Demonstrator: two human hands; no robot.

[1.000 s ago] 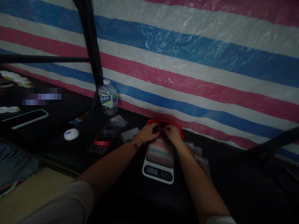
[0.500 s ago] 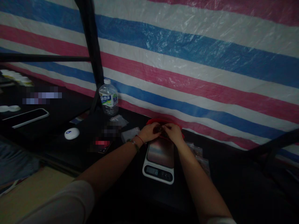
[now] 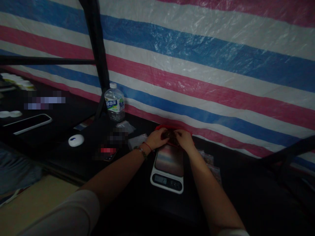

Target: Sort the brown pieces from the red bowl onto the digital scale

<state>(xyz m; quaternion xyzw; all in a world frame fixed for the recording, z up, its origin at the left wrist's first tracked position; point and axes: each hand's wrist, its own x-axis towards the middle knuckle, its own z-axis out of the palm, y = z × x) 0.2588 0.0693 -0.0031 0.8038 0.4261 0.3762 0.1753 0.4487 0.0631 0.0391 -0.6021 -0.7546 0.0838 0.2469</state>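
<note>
Both hands are over a red tray or basin [image 3: 161,127] behind a white kitchen scale [image 3: 169,160]. Dark brown loose material [image 3: 170,134] shows between them; its kind is too dim to tell. My left hand [image 3: 157,139], with a beaded bracelet and a red cord at the wrist, has its fingers curled in at the material's left side. From the right, my right hand [image 3: 184,139] bends its fingers down into the same material. What each set of fingertips pinches is hidden. The scale's display is lit, and its metal plate is bare.
Small clear bags with brown contents [image 3: 214,172] lie right of the scale. Left of it are an empty-looking clear bag [image 3: 136,141], a plastic bottle [image 3: 115,103], a white rounded device [image 3: 76,140] and a phone [image 3: 29,124]. A black frame post [image 3: 95,49] and striped sheeting [image 3: 197,72] stand behind.
My hands have drawn slightly apart, and more of the brown material shows between them. Digits now read more clearly on the scale's display.
</note>
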